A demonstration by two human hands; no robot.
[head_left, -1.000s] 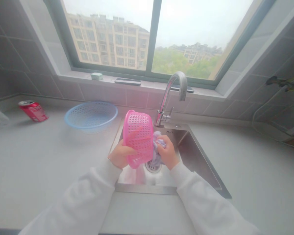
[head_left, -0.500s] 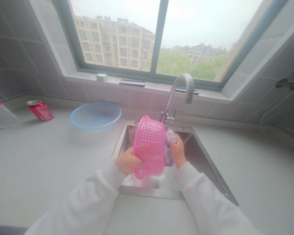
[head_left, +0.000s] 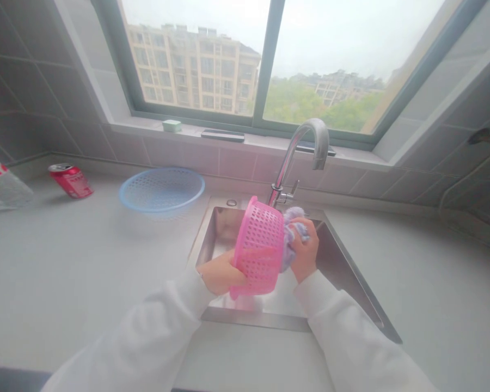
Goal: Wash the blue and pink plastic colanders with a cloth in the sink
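A pink plastic basket (head_left: 261, 239) with small holes is tipped on its side above the steel sink (head_left: 228, 220). My left hand (head_left: 222, 272) grips its rim from the left, with the fingers inside showing faintly through the pink wall. Bunched in my right hand (head_left: 306, 247) is a pale purple cloth (head_left: 289, 247), pressed against the basket's base on the right. The fingers of my right hand are closed around the cloth.
Behind the basket rises a chrome faucet (head_left: 320, 144). On the counter to the left stand a blue perforated basket (head_left: 163, 190), a red can (head_left: 71, 181) and a clear plastic item (head_left: 6, 188). A pale green block (head_left: 172, 126) lies on the windowsill.
The pink basket has shifted slightly right and tilted a little more. My right hand and the cloth have moved up and right along its base. My left hand keeps its hold.
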